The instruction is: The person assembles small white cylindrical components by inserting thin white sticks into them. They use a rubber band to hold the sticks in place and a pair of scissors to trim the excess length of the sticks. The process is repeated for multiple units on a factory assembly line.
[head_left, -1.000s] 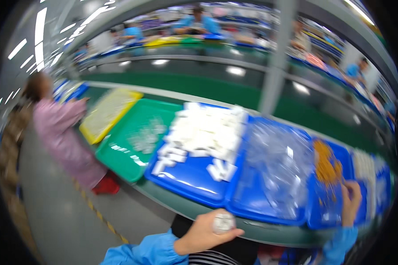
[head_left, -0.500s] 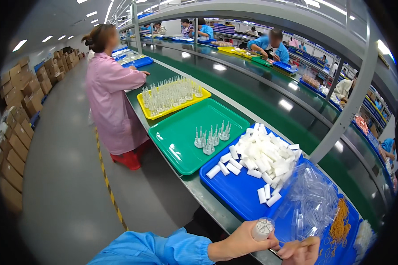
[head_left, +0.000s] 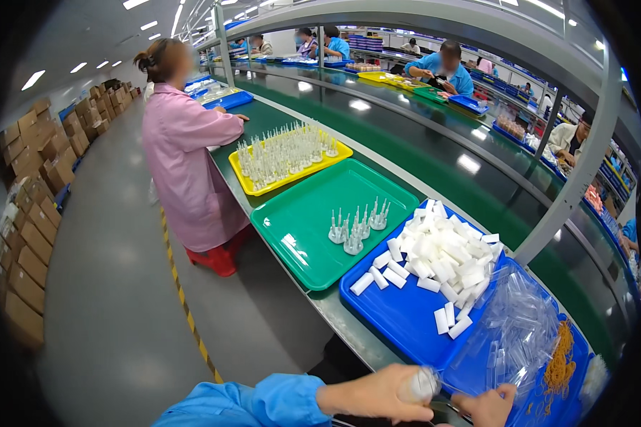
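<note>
Near the bottom edge my left hand (head_left: 374, 396) is closed around a short white cylinder (head_left: 421, 385) with a clear top, blurred by motion. Just to its right is my right hand (head_left: 486, 407), its thumb and fingers drawn together; whatever they pinch is too small or blurred to name. Both hands are over the bench's front edge, close to a blue tray (head_left: 399, 340) with a heap of white foam-like blocks (head_left: 445, 249). Beside the heap lie clear plastic tubes (head_left: 516, 324) and tan rubber bands (head_left: 559, 366) in blue trays.
A green tray (head_left: 292, 245) holds several clear pronged pieces (head_left: 354, 238). Beyond it, a yellow tray (head_left: 260, 188) is full of similar pieces. A person in pink (head_left: 185, 156) sits at the bench. A metal post (head_left: 570, 171) rises on the right, beside a green conveyor (head_left: 406, 156).
The view has shifted, so the trays appear further right and lower. My left hand has tipped the cylinder, whose segmented end showed before. My right hand has come slightly lower.
</note>
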Action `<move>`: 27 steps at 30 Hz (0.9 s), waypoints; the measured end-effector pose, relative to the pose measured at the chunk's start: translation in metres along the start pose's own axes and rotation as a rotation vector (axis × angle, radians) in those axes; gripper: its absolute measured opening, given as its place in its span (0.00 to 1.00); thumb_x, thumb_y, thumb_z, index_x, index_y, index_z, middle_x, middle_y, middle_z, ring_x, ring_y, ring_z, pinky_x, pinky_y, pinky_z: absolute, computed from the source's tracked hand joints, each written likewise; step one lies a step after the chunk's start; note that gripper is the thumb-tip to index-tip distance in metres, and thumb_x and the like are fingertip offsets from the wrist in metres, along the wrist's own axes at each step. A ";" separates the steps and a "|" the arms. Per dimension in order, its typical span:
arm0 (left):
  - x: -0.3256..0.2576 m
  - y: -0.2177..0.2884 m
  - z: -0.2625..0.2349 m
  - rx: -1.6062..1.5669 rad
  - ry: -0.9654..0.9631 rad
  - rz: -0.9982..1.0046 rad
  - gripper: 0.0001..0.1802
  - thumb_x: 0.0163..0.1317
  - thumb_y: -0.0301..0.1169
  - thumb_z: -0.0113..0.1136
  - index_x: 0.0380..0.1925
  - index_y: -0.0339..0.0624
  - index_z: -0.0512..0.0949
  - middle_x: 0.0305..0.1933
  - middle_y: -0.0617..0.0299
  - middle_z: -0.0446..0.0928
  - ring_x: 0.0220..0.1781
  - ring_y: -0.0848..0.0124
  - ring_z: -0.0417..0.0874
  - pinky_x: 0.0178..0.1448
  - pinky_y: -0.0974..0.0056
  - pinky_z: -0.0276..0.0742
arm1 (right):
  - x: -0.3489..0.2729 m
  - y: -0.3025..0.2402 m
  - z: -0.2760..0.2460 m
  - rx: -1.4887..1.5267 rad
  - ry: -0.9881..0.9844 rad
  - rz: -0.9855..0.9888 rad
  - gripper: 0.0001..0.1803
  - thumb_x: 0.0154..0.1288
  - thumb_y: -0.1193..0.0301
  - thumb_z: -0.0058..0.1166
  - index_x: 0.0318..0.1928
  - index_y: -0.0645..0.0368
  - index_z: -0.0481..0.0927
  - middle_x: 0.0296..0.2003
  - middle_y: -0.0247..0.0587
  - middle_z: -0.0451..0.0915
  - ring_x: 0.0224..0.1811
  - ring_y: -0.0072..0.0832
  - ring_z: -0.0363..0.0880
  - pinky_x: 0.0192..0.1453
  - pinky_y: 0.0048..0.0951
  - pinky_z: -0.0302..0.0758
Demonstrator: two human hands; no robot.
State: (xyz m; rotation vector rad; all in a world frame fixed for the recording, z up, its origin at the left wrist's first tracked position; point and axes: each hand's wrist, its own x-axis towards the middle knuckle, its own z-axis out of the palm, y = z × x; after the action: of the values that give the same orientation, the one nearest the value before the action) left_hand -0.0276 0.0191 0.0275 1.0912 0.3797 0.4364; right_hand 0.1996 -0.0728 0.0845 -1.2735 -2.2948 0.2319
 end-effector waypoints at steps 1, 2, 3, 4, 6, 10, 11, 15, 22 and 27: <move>-0.001 0.000 -0.006 -0.046 0.051 -0.035 0.15 0.64 0.38 0.68 0.35 0.40 0.75 0.25 0.66 0.77 0.21 0.81 0.75 0.24 0.74 0.68 | -0.003 -0.002 -0.006 0.118 -0.078 -0.006 0.29 0.60 0.51 0.65 0.49 0.63 0.80 0.33 0.37 0.82 0.33 0.34 0.75 0.48 0.41 0.63; -0.003 0.000 -0.011 -0.091 0.102 -0.070 0.16 0.65 0.41 0.67 0.34 0.41 0.75 0.23 0.68 0.75 0.18 0.82 0.72 0.19 0.74 0.63 | -0.004 -0.003 -0.009 0.237 -0.155 -0.013 0.26 0.63 0.52 0.64 0.48 0.63 0.80 0.33 0.37 0.82 0.33 0.33 0.75 0.48 0.40 0.63; 0.001 -0.010 -0.014 -0.247 0.228 -0.026 0.16 0.66 0.44 0.65 0.33 0.43 0.76 0.20 0.69 0.73 0.18 0.82 0.71 0.20 0.75 0.61 | -0.002 0.001 -0.008 0.564 -0.090 -0.123 0.26 0.66 0.54 0.61 0.51 0.65 0.79 0.35 0.38 0.83 0.34 0.32 0.75 0.48 0.40 0.64; 0.003 -0.005 -0.013 -0.348 0.315 0.072 0.14 0.66 0.41 0.66 0.33 0.43 0.75 0.20 0.70 0.73 0.17 0.83 0.70 0.20 0.74 0.62 | 0.001 0.004 -0.006 0.886 -0.016 -0.228 0.26 0.68 0.56 0.59 0.53 0.66 0.78 0.37 0.38 0.83 0.35 0.31 0.75 0.48 0.39 0.64; 0.007 0.005 -0.002 -0.300 0.425 0.187 0.13 0.63 0.33 0.69 0.41 0.41 0.77 0.28 0.68 0.77 0.24 0.83 0.75 0.27 0.76 0.70 | 0.001 -0.002 -0.004 1.426 0.336 -0.190 0.26 0.72 0.59 0.55 0.59 0.68 0.74 0.43 0.42 0.83 0.39 0.32 0.76 0.49 0.40 0.66; 0.010 -0.020 0.041 0.040 0.239 0.315 0.30 0.60 0.27 0.70 0.63 0.40 0.72 0.56 0.58 0.76 0.56 0.71 0.77 0.63 0.65 0.73 | 0.022 -0.019 0.015 1.044 0.919 0.329 0.33 0.75 0.60 0.52 0.70 0.71 0.62 0.60 0.54 0.74 0.56 0.41 0.77 0.60 0.44 0.70; 0.010 -0.013 0.051 0.162 0.144 0.550 0.24 0.57 0.27 0.72 0.54 0.39 0.76 0.48 0.56 0.79 0.50 0.65 0.81 0.55 0.62 0.77 | 0.029 -0.016 0.020 0.646 0.901 0.401 0.36 0.75 0.60 0.52 0.72 0.71 0.58 0.64 0.57 0.71 0.61 0.44 0.76 0.63 0.45 0.71; 0.004 -0.025 0.058 0.321 -0.019 0.704 0.24 0.52 0.28 0.73 0.51 0.39 0.78 0.44 0.52 0.82 0.47 0.57 0.85 0.51 0.59 0.79 | 0.011 0.006 0.028 0.649 0.554 0.293 0.43 0.70 0.55 0.59 0.72 0.72 0.58 0.69 0.62 0.64 0.68 0.50 0.69 0.65 0.45 0.72; 0.005 -0.002 0.046 1.031 0.225 0.493 0.52 0.59 0.33 0.65 0.78 0.41 0.43 0.42 0.51 0.82 0.37 0.55 0.86 0.40 0.58 0.82 | 0.009 -0.041 0.008 -0.078 0.048 0.175 0.52 0.38 0.53 0.81 0.61 0.70 0.72 0.54 0.56 0.78 0.56 0.54 0.76 0.62 0.48 0.71; 0.005 0.009 0.033 0.269 0.091 0.471 0.18 0.56 0.27 0.69 0.48 0.39 0.80 0.43 0.57 0.82 0.46 0.62 0.84 0.53 0.61 0.78 | -0.002 -0.034 -0.006 -0.143 -0.152 0.330 0.23 0.66 0.56 0.59 0.49 0.63 0.80 0.40 0.47 0.82 0.43 0.44 0.78 0.59 0.47 0.68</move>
State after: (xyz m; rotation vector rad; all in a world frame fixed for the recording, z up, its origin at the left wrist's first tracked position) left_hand -0.0079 0.0004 0.0485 1.4313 0.2631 0.8731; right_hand 0.1776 -0.0934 0.1017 -1.7634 -2.2470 0.2899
